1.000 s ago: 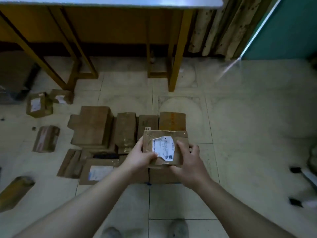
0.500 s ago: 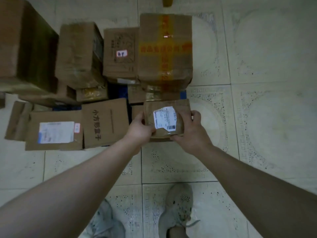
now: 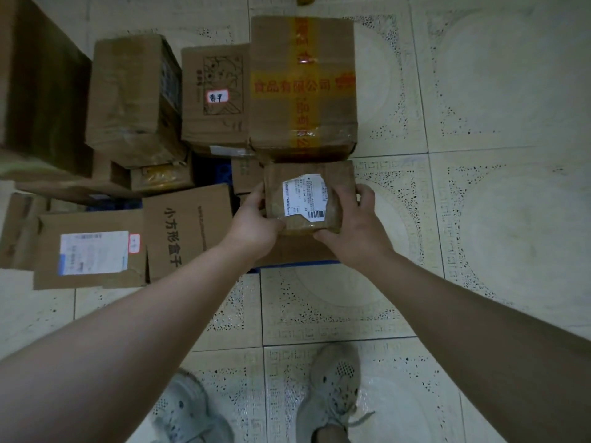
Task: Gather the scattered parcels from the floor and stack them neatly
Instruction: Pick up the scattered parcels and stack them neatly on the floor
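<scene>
Gripping small parcel (image 3: 308, 199) by its side edges: left hand (image 3: 256, 223), right hand (image 3: 355, 225) | label up, long axis across, level | beyond fingertips: yellow-taped box (image 3: 302, 87) | underside and carton below mostly hidden

A small parcel (image 3: 308, 201) sits before the taped box (image 3: 302, 84), flat boxes (image 3: 188, 228) to its left.
</scene>
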Motion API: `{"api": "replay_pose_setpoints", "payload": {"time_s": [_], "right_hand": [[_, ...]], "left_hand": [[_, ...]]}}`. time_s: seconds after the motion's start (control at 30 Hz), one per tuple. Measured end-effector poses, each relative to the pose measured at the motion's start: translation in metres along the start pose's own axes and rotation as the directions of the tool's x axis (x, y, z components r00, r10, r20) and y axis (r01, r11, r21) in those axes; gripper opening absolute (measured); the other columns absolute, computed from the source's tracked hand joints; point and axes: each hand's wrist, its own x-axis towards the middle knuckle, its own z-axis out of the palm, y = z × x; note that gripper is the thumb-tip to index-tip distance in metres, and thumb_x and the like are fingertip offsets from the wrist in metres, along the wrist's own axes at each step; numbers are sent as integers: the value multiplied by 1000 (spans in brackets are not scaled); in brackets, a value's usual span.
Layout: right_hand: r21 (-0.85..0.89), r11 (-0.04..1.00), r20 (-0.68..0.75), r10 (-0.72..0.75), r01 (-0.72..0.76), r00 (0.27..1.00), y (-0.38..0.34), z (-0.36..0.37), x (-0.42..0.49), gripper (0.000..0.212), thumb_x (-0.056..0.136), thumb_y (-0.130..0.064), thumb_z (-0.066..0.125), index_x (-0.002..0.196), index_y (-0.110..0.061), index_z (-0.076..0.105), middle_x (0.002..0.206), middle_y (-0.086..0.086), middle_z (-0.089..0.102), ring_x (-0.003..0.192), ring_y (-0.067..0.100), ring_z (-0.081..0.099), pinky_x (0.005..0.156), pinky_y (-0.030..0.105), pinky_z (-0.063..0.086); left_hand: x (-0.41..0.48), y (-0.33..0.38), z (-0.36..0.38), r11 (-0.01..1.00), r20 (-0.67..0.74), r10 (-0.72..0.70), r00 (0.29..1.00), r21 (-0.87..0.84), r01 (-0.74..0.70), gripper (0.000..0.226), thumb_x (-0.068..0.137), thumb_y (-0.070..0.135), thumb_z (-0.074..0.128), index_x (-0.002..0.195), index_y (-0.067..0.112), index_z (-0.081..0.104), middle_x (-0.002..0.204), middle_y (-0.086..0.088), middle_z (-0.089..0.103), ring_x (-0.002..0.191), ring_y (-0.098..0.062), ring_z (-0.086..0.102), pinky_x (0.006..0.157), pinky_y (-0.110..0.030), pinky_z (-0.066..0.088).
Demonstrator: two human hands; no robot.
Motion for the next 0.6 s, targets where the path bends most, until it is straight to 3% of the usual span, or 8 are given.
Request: {"api": "replay_pose_setpoints", "payload": {"time_s": [0.23, 0.43, 0.6], "right_hand": [[-14, 1000, 14, 28, -28, 1000, 1, 4, -4, 85, 78, -25, 78, 143, -31, 24, 148, 7, 13, 119, 30, 48, 96, 42, 47], [-6, 998, 33, 57, -57, 998, -6, 4, -8, 83, 79, -20, 76, 143, -30, 24, 142, 6, 19, 114, 28, 50, 93, 39, 47], [-38, 998, -46, 43, -45, 998, -19, 1, -5, 81, 79, -21, 76, 140, -32, 24, 142, 5, 21, 111, 26, 52, 86, 34, 47]], "left_hand": [[1, -7, -4, 998, 42, 8, 999, 63, -10, 81, 86, 7, 65, 148, 32, 20, 136, 4, 51, 104, -9, 52, 87, -27, 46], [-6, -3, -11, 997, 126, -38, 991, 66, 30, 83, 86, 12, 65, 149, 34, 16, 137, 13, 43, 119, -10, 46, 100, -29, 37], [-9, 8, -19, 999, 140, -48, 989, -7, 49, 84, 88, 10, 63, 150, 31, 11, 143, 0, 45, 122, -18, 50, 104, -40, 42]]}}
